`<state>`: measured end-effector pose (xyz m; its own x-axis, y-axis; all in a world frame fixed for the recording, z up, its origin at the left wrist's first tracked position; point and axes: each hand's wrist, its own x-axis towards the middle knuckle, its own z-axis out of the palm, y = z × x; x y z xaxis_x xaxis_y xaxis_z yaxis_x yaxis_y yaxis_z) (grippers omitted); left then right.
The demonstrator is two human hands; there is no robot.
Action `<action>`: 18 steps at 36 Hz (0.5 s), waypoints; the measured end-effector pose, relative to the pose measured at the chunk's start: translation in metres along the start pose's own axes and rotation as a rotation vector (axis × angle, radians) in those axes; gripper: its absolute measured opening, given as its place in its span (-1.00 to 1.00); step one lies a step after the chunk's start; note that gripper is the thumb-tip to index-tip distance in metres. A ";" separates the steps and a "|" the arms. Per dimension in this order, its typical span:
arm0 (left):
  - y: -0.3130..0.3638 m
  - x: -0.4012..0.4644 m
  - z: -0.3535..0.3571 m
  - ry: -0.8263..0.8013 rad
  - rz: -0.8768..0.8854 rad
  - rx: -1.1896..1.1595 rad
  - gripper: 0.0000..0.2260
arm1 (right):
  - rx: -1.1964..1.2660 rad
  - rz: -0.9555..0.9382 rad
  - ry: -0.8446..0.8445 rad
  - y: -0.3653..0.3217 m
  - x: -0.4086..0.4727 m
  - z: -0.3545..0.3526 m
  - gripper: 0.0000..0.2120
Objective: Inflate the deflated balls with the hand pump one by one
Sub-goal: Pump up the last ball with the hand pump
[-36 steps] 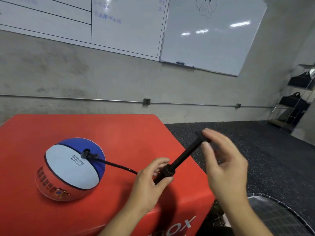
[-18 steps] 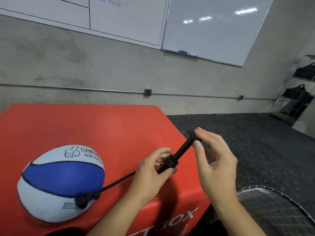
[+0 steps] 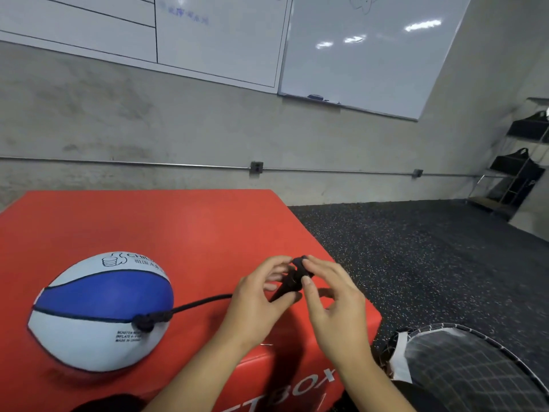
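A partly flat blue, white and red ball [image 3: 101,310] lies on the red box [image 3: 178,227] at the left. A black hose [image 3: 196,303] runs from its valve fitting [image 3: 144,322] to a small black hand pump [image 3: 289,285]. My left hand [image 3: 255,301] grips the pump body. My right hand [image 3: 329,295] pinches the pump handle [image 3: 303,264], which is pushed down close to the body. Most of the pump is hidden between my hands.
The red box ends in a front right corner just past my hands. Beyond it lies dark speckled floor [image 3: 416,248]. A racket head [image 3: 475,361] lies at the lower right. A concrete wall with whiteboards is behind, and shelves with black bags [image 3: 523,162] stand far right.
My right hand has pushed the pump handle in toward the body, bringing both hands together. The ball has rolled so that its valve faces me.
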<state>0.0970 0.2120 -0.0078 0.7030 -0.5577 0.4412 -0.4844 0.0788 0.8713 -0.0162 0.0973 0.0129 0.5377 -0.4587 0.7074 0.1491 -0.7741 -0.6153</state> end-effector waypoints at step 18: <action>0.002 0.000 0.010 -0.018 0.015 0.013 -0.54 | 0.062 -0.033 0.186 -0.051 0.061 -0.069 -0.73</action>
<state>0.0911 0.2043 -0.0083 0.6865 -0.5710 0.4502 -0.5017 0.0763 0.8617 -0.0480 0.0786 0.1113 0.3703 -0.5108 0.7759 0.2182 -0.7640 -0.6071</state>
